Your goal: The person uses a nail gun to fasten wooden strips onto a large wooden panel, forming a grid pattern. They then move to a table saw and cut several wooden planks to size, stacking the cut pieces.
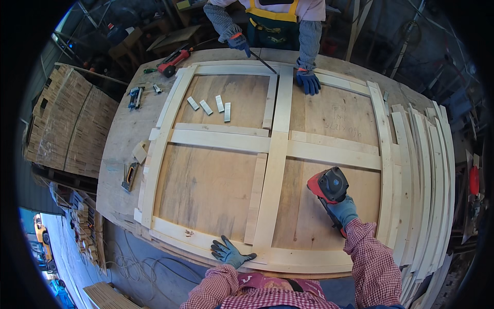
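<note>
My gloved right hand (342,210) grips a red and black pneumatic nailer or stapler (330,185), held over the lower right opening of a wooden frame. My left hand (230,253), gloved with fingers spread, rests on the near rail (185,233) of that frame. Pale slats form the frame, with a central upright (276,181) and a crosswise rail (220,141). Several strips of staples (227,112) lie on the plywood in the upper left opening. Across the table, a co-worker's gloved hand holds a dark rod-like tool (263,63) at the frame's top joint.
At the left of the table lie a red and black power tool (175,61), a small nail gun (135,97), a yellow and black hand tool (130,177) and wood blocks (139,151). Loose slats (422,181) are stacked at the right. The co-worker's other hand (308,82) leans on the frame.
</note>
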